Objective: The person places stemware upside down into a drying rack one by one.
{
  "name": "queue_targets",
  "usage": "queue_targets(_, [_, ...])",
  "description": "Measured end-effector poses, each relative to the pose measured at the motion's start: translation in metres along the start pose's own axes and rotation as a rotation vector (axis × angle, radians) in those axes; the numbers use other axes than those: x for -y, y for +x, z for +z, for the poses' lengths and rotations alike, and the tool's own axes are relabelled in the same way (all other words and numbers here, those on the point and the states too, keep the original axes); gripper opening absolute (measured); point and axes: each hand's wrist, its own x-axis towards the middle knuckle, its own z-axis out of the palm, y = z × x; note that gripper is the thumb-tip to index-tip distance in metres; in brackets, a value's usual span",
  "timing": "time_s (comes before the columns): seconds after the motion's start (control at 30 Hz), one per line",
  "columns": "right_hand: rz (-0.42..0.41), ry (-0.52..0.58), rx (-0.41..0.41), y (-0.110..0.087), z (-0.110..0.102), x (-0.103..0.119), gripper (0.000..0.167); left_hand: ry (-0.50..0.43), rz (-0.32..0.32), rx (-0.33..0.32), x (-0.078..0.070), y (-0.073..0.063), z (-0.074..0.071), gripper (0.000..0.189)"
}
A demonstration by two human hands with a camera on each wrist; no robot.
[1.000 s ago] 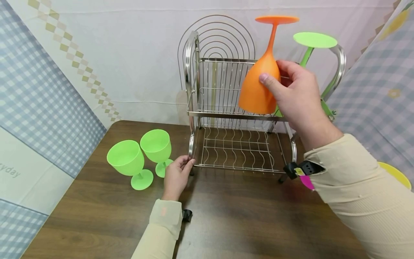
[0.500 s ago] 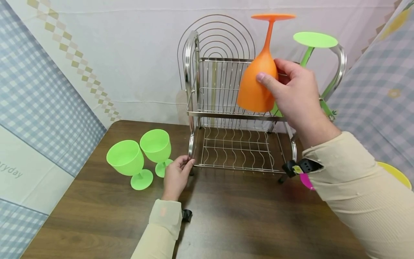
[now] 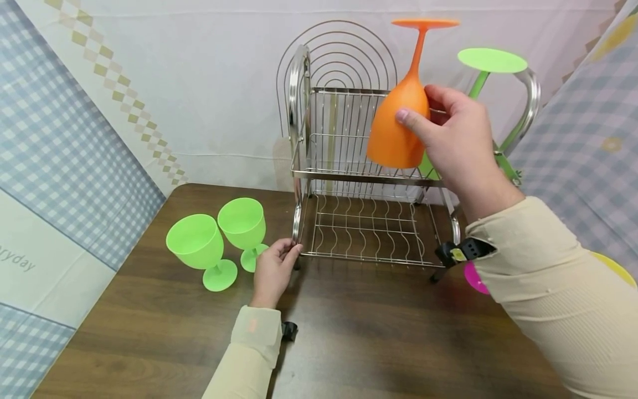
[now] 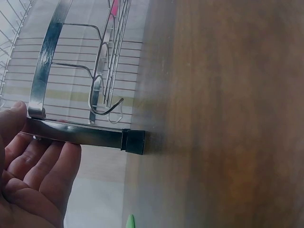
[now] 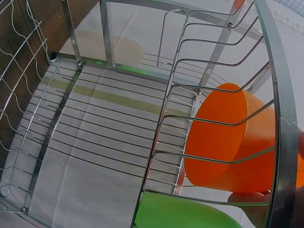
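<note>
An orange plastic wine glass hangs upside down over the upper tier of the metal dish rack. My right hand grips its bowl, thumb in front and fingers behind. Seen through the wires in the right wrist view, the glass's mouth is close to the tier. Beside it a green wine glass stands foot up at the tier's right end, partly behind my hand. My left hand holds the rack's lower front-left leg between thumb and fingers.
Two green goblets stand upright on the wooden table, left of the rack. A magenta object and a yellow rim show partly behind my right sleeve. White cloth hangs behind the rack.
The orange wine glass and my right hand have risen slightly and shifted a little left relative to the rack. My left hand keeps its hold on the leg.
</note>
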Motion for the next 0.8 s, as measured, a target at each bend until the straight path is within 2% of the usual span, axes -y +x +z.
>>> queue_targets(0.37, [0.011,-0.022,-0.005,0.0045,0.0042,0.0017,0.066,0.003,0.003,0.003,0.0020,-0.0001,0.0000,0.019])
queue_targets(0.57, [0.016,-0.092,0.019,0.0063,0.0058,0.0002,0.071,0.006,0.000,0.005,0.0008,-0.0007,-0.0008,0.018])
queue_targets(0.8, [-0.025,-0.190,0.051,0.0060,0.0076,-0.0022,0.072,0.010,0.012,0.006,0.0004,0.0001,-0.0003,0.018])
